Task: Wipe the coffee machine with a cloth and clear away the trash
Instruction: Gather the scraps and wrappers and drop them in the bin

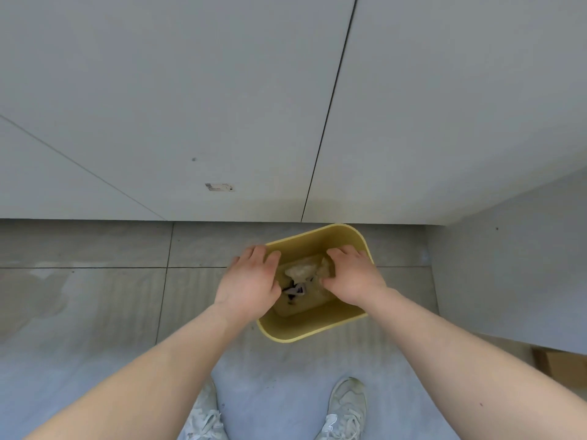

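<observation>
A yellow trash bin [317, 328] stands on the floor in front of my feet, close to the cabinet. Pale crumpled trash [300, 270] and a small dark and purple scrap [297, 290] lie in it. My left hand [251, 277] hovers over the bin's left rim with its fingers spread and nothing in it. Over the bin's right side, my right hand [352, 276] has its fingers curled downward. A pale crumpled piece sits right by its fingertips; I cannot tell whether it touches them. No cloth or coffee machine is in view.
White cabinet doors [222, 106] fill the upper half, with a small label [219, 187] low on one. A grey tiled floor [95, 296] lies below. A wall runs along the right, with a brown box corner [562, 366] beside it. My shoes [347, 404] stand behind the bin.
</observation>
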Demonstrator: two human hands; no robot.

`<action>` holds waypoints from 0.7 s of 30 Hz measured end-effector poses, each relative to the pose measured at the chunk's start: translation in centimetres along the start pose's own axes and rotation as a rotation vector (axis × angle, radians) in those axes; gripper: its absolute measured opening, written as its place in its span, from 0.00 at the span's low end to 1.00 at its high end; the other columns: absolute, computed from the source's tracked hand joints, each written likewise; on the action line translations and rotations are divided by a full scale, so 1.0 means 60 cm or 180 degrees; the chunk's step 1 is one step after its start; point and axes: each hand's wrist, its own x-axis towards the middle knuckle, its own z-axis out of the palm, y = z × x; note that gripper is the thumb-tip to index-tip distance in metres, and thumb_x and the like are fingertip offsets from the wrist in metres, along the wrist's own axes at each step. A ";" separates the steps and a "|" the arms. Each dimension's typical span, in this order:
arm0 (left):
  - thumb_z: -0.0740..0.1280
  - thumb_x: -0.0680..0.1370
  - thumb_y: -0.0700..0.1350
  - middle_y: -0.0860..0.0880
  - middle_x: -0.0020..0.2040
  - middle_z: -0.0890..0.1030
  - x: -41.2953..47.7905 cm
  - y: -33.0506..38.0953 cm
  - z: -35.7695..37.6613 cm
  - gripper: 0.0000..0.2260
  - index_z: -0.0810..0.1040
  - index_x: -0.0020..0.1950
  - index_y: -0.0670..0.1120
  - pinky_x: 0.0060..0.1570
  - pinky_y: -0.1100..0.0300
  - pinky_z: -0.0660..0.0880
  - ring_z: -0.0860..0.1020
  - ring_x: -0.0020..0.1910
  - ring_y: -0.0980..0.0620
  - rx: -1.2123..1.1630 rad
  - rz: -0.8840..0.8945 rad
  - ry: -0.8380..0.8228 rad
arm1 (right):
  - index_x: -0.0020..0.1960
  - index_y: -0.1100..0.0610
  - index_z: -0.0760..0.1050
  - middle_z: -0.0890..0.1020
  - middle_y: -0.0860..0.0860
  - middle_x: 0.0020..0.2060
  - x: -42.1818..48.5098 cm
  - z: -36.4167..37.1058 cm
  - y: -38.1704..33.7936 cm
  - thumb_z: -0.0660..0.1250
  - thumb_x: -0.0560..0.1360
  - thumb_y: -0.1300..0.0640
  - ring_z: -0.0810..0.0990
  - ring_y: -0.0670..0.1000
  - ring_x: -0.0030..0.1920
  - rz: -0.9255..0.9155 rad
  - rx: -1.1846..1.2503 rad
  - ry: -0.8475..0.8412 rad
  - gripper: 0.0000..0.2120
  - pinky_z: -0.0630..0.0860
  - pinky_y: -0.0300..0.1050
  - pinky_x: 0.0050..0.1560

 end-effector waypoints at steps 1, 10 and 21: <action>0.63 0.76 0.50 0.44 0.69 0.71 -0.002 0.000 -0.014 0.25 0.67 0.73 0.47 0.61 0.47 0.72 0.69 0.68 0.42 0.0016 -0.0010 0.0005 | 0.73 0.49 0.64 0.69 0.51 0.69 -0.005 -0.013 -0.003 0.64 0.73 0.42 0.69 0.58 0.66 -0.0003 0.0001 0.0006 0.30 0.73 0.53 0.60; 0.62 0.77 0.53 0.45 0.68 0.73 -0.043 0.015 -0.129 0.24 0.67 0.72 0.50 0.62 0.49 0.74 0.73 0.65 0.44 0.0077 0.0003 0.0064 | 0.69 0.47 0.67 0.73 0.50 0.67 -0.075 -0.115 -0.040 0.64 0.72 0.39 0.71 0.56 0.67 -0.0133 -0.0009 0.0209 0.28 0.78 0.54 0.56; 0.63 0.77 0.52 0.43 0.70 0.72 -0.148 0.030 -0.373 0.23 0.69 0.71 0.48 0.64 0.47 0.72 0.71 0.69 0.43 0.0221 -0.0142 0.0594 | 0.71 0.46 0.67 0.75 0.48 0.64 -0.236 -0.340 -0.141 0.65 0.74 0.39 0.74 0.52 0.60 -0.0529 0.0040 0.1120 0.27 0.80 0.47 0.51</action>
